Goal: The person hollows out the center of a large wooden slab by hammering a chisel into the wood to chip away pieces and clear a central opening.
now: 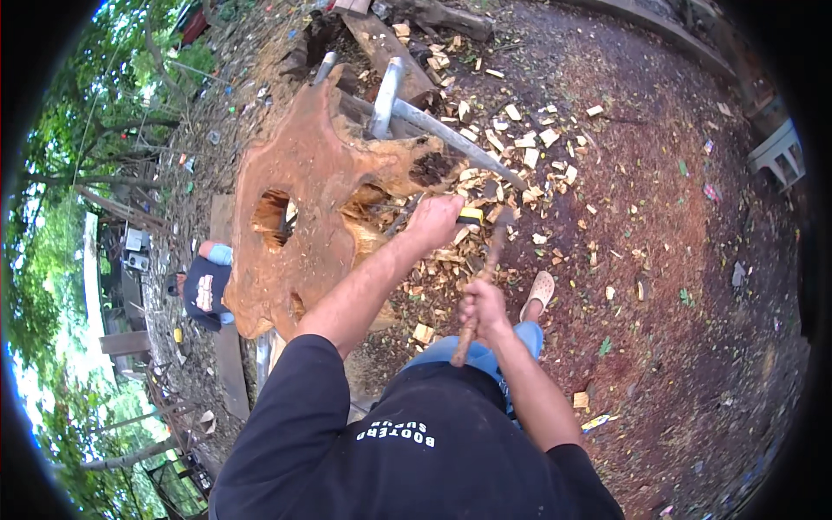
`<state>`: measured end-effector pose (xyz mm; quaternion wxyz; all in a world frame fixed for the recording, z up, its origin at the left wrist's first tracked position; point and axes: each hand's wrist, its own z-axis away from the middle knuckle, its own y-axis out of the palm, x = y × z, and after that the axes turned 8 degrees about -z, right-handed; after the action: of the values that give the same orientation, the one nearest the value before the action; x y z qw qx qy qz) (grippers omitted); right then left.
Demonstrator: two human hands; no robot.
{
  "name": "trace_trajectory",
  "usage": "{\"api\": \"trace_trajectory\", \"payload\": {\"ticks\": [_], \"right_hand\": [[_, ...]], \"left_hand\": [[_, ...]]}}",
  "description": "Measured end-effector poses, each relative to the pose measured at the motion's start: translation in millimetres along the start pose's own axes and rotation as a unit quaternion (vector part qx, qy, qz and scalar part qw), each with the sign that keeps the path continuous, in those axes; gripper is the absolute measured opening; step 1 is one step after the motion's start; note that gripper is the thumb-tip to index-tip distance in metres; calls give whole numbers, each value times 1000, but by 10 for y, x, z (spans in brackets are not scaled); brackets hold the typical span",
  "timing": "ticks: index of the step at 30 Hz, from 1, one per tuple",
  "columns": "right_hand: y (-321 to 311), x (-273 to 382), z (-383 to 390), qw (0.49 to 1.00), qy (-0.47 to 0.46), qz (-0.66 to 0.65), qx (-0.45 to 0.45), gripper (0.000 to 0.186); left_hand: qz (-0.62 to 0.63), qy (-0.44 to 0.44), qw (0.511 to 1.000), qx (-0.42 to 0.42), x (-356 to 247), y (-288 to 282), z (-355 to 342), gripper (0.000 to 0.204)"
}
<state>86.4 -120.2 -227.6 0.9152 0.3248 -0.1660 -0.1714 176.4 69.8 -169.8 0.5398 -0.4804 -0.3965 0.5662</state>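
Observation:
My left hand (435, 222) is closed round a chisel (471, 216) with a yellow and black handle. Its dark blade points left at the ragged edge of a large reddish-brown wood slab (303, 169); whether the tip touches is unclear. The slab has a rough through-hole (272, 218) and a hollowed notch (368, 202). In my right hand (484, 309) is a hammer (494, 253), gripped low on its wooden handle. The dark hammer head stands just right of the chisel's butt, apart from it.
Metal pipes (459, 143) lie at the slab's far side, near old planks (390, 56). Wood chips (530, 158) litter the ground. Another person (206, 290) in a dark shirt is beyond the slab's left edge. A white plastic chair (778, 156) stands far right. My shoe (539, 293) is beside the chips.

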Motion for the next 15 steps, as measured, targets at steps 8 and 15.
{"api": "trace_trajectory", "payload": {"ticks": [8,15], "right_hand": [[139,-9,149,999,-26,-13,37,13],[204,-282,13,991,-90,99,3,5]], "left_hand": [[-5,-6,1000,-7,187,98,136,29],[-33,-52,997,50,168,41,-35,33]]}}
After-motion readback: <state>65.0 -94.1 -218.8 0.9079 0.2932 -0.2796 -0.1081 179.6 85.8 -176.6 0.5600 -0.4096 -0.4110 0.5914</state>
